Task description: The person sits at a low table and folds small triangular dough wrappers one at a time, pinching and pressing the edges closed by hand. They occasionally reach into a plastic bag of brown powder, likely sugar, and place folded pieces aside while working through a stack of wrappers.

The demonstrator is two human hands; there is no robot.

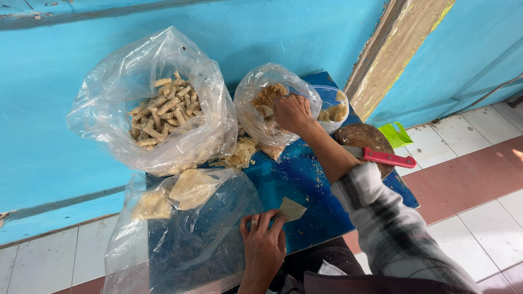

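Reaching into the open mouth of a clear bag of brown crumbly filling (268, 97), the right hand (292, 113) had its fingers curled down among the crumbs, though whether they pinched any could not be told. Nearer the body, the left hand (263, 243) lay flat on the blue table (305, 179), fingers spread and loose, gripping nothing, with a ring on one finger; just past its fingertips, touching them, rested a small pale dough wrapper (292, 208). Left of those fingers spread a crumpled clear plastic bag (185, 234) with more pale wrapper sheets (192, 188) inside. Beyond the right fingers, to their left, a large clear bag held a heap of rolled pastry sticks (163, 111). To their right stood a white bowl (333, 106) of pale paste, then a round wooden board (366, 137) bearing a red-handled knife (388, 158), and a green plastic scoop (396, 134) by the wall.
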